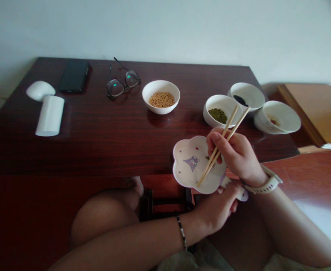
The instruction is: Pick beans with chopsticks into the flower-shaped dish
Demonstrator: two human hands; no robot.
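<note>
My left hand (220, 210) is closed round the handle of a flower-shaped plate (182, 171) with a purple cartoon print, held at the table's front edge. A pair of chopsticks (224, 140) is gripped in my right hand (235, 154), above the plate. Their tips point down to the plate's near side, where a tiny dark bit shows. A few greenish bits lie partly hidden behind the sticks. Just beyond my right hand stands a white bowl (207, 113) of green beans (217, 115).
On the dark table (111, 139) are a bowl of yellow beans (162, 100), a bowl of black grains (240, 100) and a bowl with a little reddish-brown content (291, 120). Glasses (124, 83), a black box-like object (74, 76) and a white cylindrical device (50, 116) lie further left.
</note>
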